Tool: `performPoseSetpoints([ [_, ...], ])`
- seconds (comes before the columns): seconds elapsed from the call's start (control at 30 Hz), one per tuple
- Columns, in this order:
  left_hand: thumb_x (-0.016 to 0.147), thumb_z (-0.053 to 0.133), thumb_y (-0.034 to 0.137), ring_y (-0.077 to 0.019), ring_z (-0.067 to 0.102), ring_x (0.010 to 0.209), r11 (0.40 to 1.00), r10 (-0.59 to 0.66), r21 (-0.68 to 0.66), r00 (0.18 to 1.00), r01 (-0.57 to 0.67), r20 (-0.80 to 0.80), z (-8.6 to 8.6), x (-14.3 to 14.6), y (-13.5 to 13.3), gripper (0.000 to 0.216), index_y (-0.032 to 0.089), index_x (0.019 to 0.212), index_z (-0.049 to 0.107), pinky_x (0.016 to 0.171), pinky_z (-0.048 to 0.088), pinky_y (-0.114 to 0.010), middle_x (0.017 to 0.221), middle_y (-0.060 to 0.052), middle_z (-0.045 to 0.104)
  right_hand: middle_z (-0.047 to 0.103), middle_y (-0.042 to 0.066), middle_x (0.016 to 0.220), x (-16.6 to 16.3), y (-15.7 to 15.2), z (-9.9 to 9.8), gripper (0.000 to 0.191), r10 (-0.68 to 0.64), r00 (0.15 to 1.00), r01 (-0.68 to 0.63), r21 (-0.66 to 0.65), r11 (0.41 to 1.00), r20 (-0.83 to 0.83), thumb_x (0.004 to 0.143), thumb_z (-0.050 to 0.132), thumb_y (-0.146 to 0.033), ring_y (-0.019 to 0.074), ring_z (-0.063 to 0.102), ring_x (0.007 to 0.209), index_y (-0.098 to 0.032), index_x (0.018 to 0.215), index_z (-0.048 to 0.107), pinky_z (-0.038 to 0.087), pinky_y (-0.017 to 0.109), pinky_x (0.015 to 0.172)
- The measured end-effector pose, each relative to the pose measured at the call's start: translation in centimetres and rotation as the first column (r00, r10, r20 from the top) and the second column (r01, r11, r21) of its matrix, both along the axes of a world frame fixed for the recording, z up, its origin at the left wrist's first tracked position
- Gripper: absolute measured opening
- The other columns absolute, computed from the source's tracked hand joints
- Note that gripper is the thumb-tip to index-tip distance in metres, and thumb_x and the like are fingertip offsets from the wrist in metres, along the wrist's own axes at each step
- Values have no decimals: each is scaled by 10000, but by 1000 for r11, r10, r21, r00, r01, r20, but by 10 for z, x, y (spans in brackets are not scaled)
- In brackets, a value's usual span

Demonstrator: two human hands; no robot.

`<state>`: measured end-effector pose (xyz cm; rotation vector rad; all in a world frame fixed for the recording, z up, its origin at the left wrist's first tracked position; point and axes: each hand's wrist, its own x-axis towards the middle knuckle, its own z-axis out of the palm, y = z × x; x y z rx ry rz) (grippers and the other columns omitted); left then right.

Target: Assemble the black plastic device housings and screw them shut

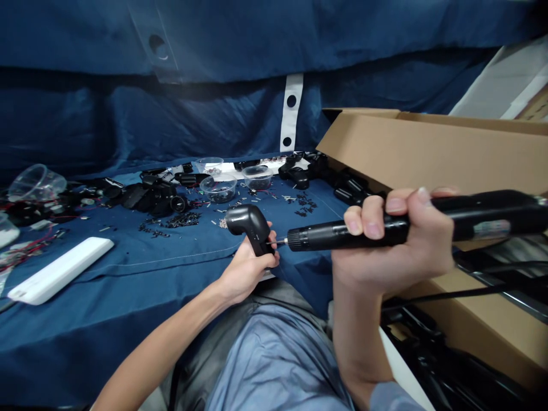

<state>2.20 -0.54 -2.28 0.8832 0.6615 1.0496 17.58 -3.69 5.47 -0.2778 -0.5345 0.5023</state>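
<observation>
My left hand (246,268) is wrapped round the lower part of a black angled plastic housing (248,220), which looks like a small handheld device with a rounded head. In my right hand (394,240) is a black electric screwdriver (317,237), lying nearly level and pointing left. Its thin metal bit reaches the side of the housing's handle, close to my left fingertips. Whether the bit sits in a screw there is too small to tell.
Clear plastic cups (218,188) and scattered black parts (171,222) lie on the blue cloth (141,279). A white oblong case (62,271) is at the left. Cardboard boxes (436,151) stand at the right, with black housings (351,185) beside them.
</observation>
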Motion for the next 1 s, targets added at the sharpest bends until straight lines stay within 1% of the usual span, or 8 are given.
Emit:
performPoseSetpoints([
  [0.2,526,714,-29,-127,574,815,999,-15,-36,1000,15,1,-1,-1,-1,730,238,1196,606,745,444,-264,929,28,620,470,-122,616,-10,2,-3,236,18,1000,-18,14,1000,5,803,618,-157,55,349,396,-272,951,474,343,172,377],
  [0.4,530,647,-23,-122,536,764,979,-179,-79,980,186,93,-7,4,-7,520,171,1013,654,752,468,-296,842,17,602,435,-129,604,-12,4,-9,281,42,996,-40,-28,999,84,759,632,-151,52,305,394,-280,951,473,327,161,368],
  [0.57,531,645,-9,-118,536,732,985,-145,-83,984,154,105,-15,7,-5,528,175,1026,636,740,451,-298,816,29,590,385,-119,612,-15,14,-13,305,20,994,-17,-32,999,111,720,631,-146,48,274,389,-292,950,494,310,164,359],
  [0.73,539,662,13,-124,554,731,999,-26,-26,999,27,44,-5,3,-7,636,215,1138,595,711,419,-288,863,34,604,364,-96,584,-19,13,-7,228,25,998,-26,-25,999,-50,705,552,-89,48,234,394,-253,863,535,284,140,335],
  [0.87,565,693,18,-138,556,800,980,161,120,987,-159,-9,13,-10,-6,626,230,1150,620,724,420,-278,938,19,610,364,-83,606,-24,24,12,118,82,994,-78,46,996,-75,806,546,-118,34,280,383,-231,781,521,291,155,318],
  [0.93,594,705,6,-131,547,825,927,339,169,941,-335,4,25,-26,2,548,223,1093,634,737,424,-260,940,17,601,399,-80,634,-35,51,20,112,155,985,-149,78,986,-71,853,559,-189,29,322,395,-230,773,491,306,167,335],
  [0.97,607,710,-6,-123,540,833,872,451,194,891,-450,43,32,-37,8,523,222,1070,633,744,426,-247,937,19,594,399,-85,633,-44,69,22,145,174,980,-167,82,983,-95,848,573,-207,24,336,397,-231,765,456,309,164,348],
  [1.0,609,711,-27,-113,534,837,787,565,218,816,-577,119,39,-49,15,527,229,1062,626,751,430,-234,940,24,584,420,-94,648,-56,90,22,190,195,975,-190,61,980,-106,843,617,-235,17,364,416,-231,786,436,327,159,373],
])
